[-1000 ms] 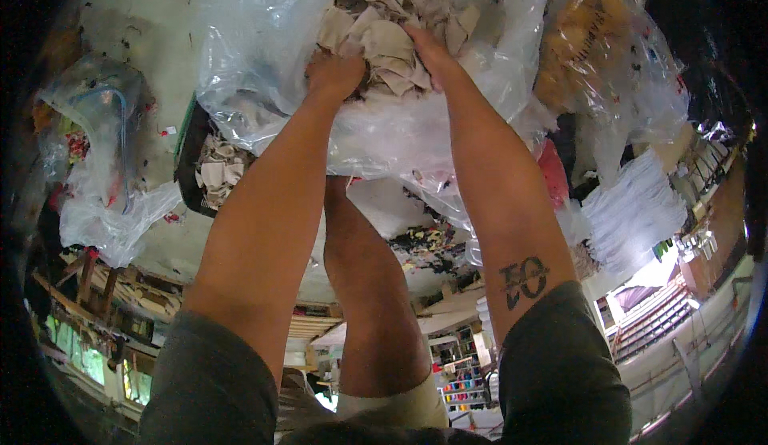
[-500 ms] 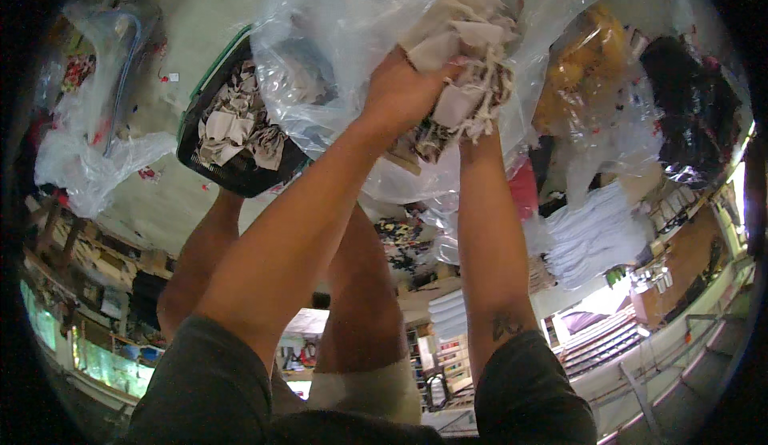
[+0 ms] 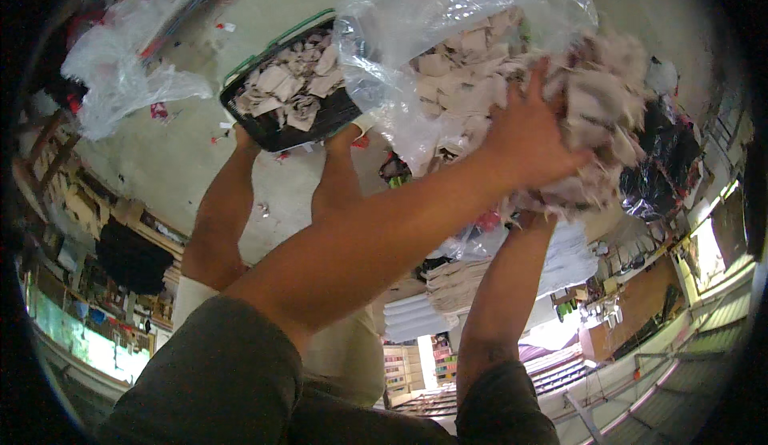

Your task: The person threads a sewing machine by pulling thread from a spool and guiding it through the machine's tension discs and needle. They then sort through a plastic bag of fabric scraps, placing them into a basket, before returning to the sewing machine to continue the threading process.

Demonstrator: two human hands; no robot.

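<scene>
My left hand (image 3: pixel 532 137) reaches across to the right, its fingers spread wide beside a bulky bundle of beige fabric scraps (image 3: pixel 604 97). Its thumb side touches the bundle. My right hand is under that bundle, hidden by the cloth; only the right wrist (image 3: pixel 540 223) shows beneath. The scraps look ragged, with frayed edges, and blur slightly. Behind my left hand, a clear plastic bag (image 3: pixel 384 53) lies open with more beige scraps (image 3: pixel 452 69) in it.
At the left, a black basket (image 3: pixel 320 129) with a green rim holds beige scraps, close to my feet. Another crumpled clear plastic bag (image 3: pixel 132 85) lies farther left. At the right are a black plastic bag (image 3: pixel 660 161) and a stack of pale folded cloth (image 3: pixel 568 261).
Both hands have moved right with the bundle, away from the bag's mouth. My left hand's fingers have spread. The view has shifted, showing the basket and both feet more fully.
</scene>
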